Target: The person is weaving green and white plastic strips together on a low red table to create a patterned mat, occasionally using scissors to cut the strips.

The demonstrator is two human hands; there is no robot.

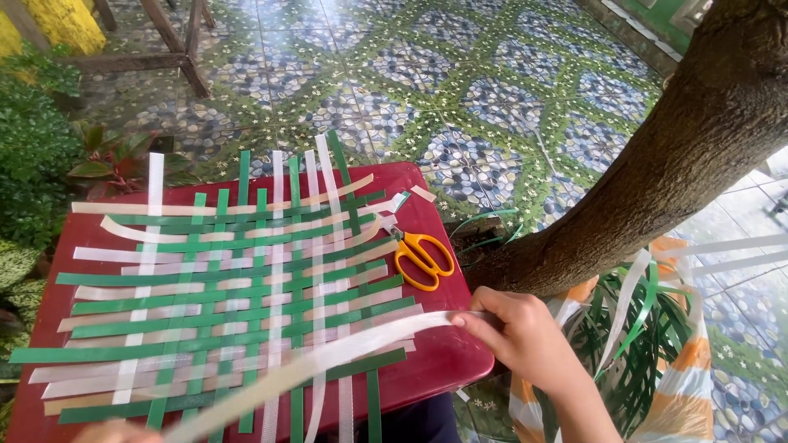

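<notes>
A loose woven mat of green and white plastic strips (238,279) lies flat on a dark red table (443,361). My right hand (517,332) pinches one end of a long white strip (328,361) at the table's right edge. That strip slants across the mat's lower part toward the bottom left. My left hand (115,432) shows only as a sliver at the bottom edge, at the strip's other end; its grip cannot be seen. Orange-handled scissors (423,256) rest on the table right of the mat.
A thick tree trunk (657,172) leans across the right side. A striped bag (681,385) holding spare green and white strips stands below it. Leafy plants (33,139) crowd the left. Patterned floor tiles (460,90) and a wooden frame (176,41) lie beyond.
</notes>
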